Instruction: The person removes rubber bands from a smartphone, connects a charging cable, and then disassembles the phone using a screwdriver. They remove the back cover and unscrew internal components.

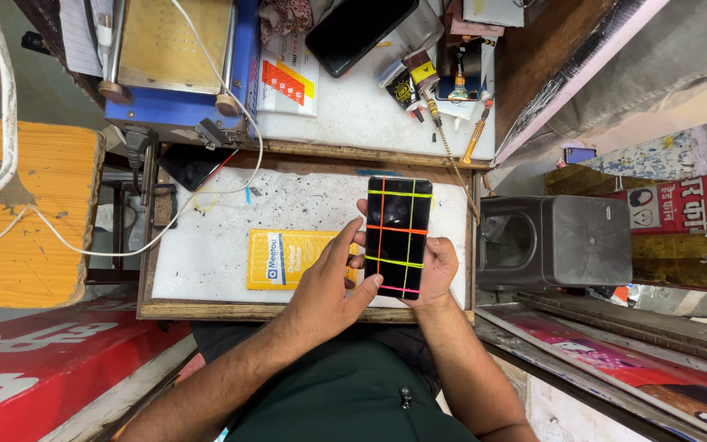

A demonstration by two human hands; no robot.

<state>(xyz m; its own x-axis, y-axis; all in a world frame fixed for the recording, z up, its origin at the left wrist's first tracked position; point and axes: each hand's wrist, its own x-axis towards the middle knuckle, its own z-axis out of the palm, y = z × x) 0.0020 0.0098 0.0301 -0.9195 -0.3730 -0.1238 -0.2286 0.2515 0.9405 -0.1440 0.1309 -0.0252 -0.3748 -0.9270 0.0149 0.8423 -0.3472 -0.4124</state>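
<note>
Phone repair workshop, cluttered workbench (206, 245), blue screen-separator machine (177, 61), glue tubes (411, 82)

Right hand (435, 270) cradles a black smartphone (398, 236) banded with coloured rubber bands; left hand (329, 286) touches its edge above a yellow packet (288, 259) on the white worktop (206, 245).

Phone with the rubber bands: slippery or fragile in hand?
The phone looks like a stiff, flat slab with a glossy face, so probably slippery. The bands crossing it likely add grip. The right hand cradles it from beneath while the left hand touches its edge; glass probably cracks if dropped.
</note>
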